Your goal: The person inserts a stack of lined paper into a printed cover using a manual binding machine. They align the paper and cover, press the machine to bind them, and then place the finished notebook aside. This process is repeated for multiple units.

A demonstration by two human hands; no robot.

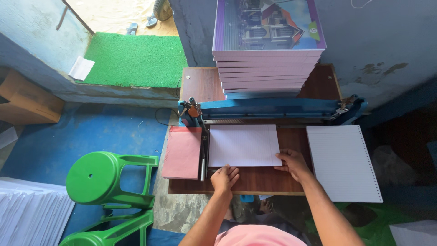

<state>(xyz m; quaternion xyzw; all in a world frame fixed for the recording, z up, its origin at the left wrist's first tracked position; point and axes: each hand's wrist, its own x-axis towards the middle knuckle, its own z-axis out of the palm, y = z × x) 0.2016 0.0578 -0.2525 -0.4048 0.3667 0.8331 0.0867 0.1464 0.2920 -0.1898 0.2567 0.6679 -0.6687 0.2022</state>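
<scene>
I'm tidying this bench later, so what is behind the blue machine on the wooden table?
Behind the blue machine stands a stack of purple-edged books, its top cover showing a house. The machine hides the stack's bottom, so what lies beneath it on the wooden table cannot be seen.

A brown cardboard box sits on the floor, far left.
</scene>
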